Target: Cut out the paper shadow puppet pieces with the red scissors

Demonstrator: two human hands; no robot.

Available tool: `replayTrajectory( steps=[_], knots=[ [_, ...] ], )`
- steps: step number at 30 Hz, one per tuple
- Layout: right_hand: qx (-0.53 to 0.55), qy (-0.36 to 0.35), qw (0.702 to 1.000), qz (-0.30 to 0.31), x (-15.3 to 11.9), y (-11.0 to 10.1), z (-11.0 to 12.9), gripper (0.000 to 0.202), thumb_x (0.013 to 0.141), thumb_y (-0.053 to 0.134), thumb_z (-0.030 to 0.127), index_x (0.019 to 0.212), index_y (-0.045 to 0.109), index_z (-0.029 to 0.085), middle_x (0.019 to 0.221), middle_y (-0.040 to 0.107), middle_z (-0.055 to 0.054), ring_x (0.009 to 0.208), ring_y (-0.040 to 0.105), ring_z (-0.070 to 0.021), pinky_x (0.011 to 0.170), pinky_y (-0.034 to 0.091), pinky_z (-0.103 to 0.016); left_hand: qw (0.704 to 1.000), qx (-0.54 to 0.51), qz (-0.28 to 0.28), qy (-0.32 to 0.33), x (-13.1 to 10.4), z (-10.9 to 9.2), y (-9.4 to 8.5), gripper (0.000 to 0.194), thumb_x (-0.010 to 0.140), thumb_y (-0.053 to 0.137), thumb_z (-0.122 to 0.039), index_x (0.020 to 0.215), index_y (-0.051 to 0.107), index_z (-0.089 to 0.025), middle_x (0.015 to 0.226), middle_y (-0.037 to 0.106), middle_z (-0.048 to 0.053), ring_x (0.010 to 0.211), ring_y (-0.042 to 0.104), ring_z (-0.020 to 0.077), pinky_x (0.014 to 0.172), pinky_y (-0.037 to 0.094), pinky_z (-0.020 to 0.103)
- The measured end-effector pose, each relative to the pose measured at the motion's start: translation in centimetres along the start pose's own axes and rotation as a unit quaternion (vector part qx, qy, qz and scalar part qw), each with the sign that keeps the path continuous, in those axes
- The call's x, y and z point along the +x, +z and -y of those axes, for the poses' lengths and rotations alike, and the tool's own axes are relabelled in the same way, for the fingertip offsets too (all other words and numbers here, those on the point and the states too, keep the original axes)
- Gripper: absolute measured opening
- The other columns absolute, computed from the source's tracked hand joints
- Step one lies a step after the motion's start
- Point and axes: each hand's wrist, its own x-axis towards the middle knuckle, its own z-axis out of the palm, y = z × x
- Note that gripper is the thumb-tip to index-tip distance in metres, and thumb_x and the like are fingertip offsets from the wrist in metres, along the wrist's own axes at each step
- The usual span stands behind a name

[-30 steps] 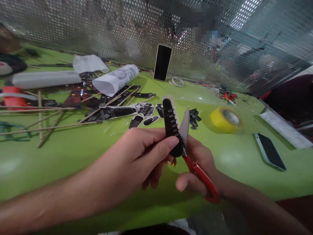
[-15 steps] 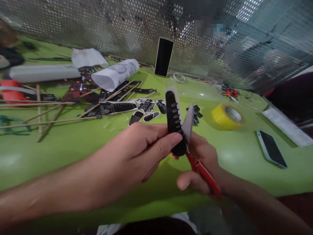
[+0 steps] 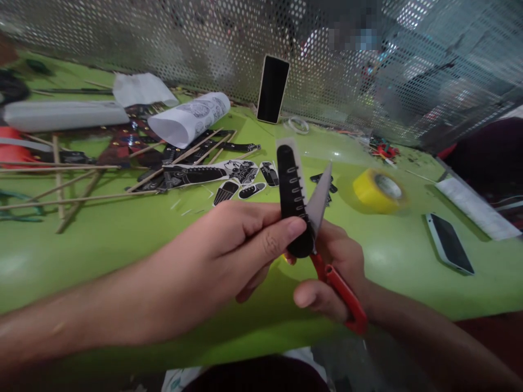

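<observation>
My left hand (image 3: pixel 245 245) pinches a black paper cutout (image 3: pixel 289 174) between thumb and fingers. The piece is long and rounded, with small pale loops along its right side and a whitish margin at its top and right edge. In my right hand (image 3: pixel 339 261) is a pair of scissors (image 3: pixel 321 201) with red handles, its blades pointing up at the cutout's right edge, the upper blade swung away from the paper. Beyond my hands, several black-and-white printed cutouts (image 3: pixel 251 190) lie on the green table (image 3: pixel 392 256), with thin paper scraps near them.
A phone (image 3: pixel 273 90) stands against the perforated metal screen (image 3: pixel 196 49). Yellow tape (image 3: pixel 371 190), another phone (image 3: pixel 449 244) and a white strip (image 3: pixel 478 207) lie at right. Left are wooden sticks (image 3: pixel 81 198), rolled printed paper (image 3: pixel 190 120) and a white roll (image 3: pixel 65 115).
The scissors' upper blade has swung slightly to the right, opening wider from the cutout. The view has shifted a little; my left hand keeps its grip.
</observation>
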Motion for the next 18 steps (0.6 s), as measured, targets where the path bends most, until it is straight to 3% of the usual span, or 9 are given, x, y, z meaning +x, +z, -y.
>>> replayTrajectory(
  steps=[18],
  knots=[
    [-0.028,-0.009,0.999,0.017,0.2,-0.14,0.24,0.032,0.094,0.089,0.046,0.105,0.068,0.025,0.085,0.06,0.003,0.071,0.057,-0.0159,0.065,0.049,-0.032,0.999,0.028,0.003,0.018,0.44,0.4,-0.15,0.051,0.11,0.054,-0.038,0.061,0.055,-0.023,0.049,0.057,-0.006,0.042,0.053,0.0062,0.044,0.046,0.013]
  ],
)
